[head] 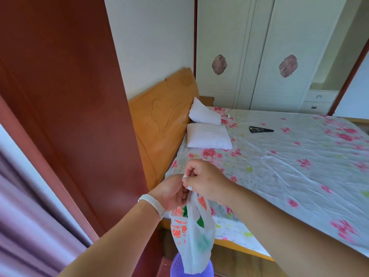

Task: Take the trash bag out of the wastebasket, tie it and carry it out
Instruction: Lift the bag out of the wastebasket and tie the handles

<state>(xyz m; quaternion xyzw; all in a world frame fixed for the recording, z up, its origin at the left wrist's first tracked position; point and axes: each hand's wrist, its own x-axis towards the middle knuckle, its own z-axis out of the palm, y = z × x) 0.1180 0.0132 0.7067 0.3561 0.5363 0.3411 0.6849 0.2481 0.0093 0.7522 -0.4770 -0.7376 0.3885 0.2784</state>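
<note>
Risk, knot: the handles could slip from the fingers before a knot is drawn tight, since only thin strips of film are pinched and the load hangs freely below the grip.
Risk, tear: the film is judged thin; a hard pull on the handles could stretch or split it.
Risk, spill: if the mouth opens below the grip, contents could drop toward the wastebasket (191,266) or the floor.
Left grip: the left hand (171,193) is closed on one handle of the trash bag (192,234), fingers curled under.
Right grip: the right hand (205,180) is closed in a fist on the other handle, touching the left hand.
Bag position: held in the air, lifted clear of the purple wastebasket, which is seen directly below the grip; the bed (289,160) lies beyond and to the right of the grip.
Bag appearance: white translucent plastic, printed in orange-red and green, gathered narrow at the grip and hanging slack; its contents cannot be made out.
Step judged: tying under way, knot not yet seen.
</note>
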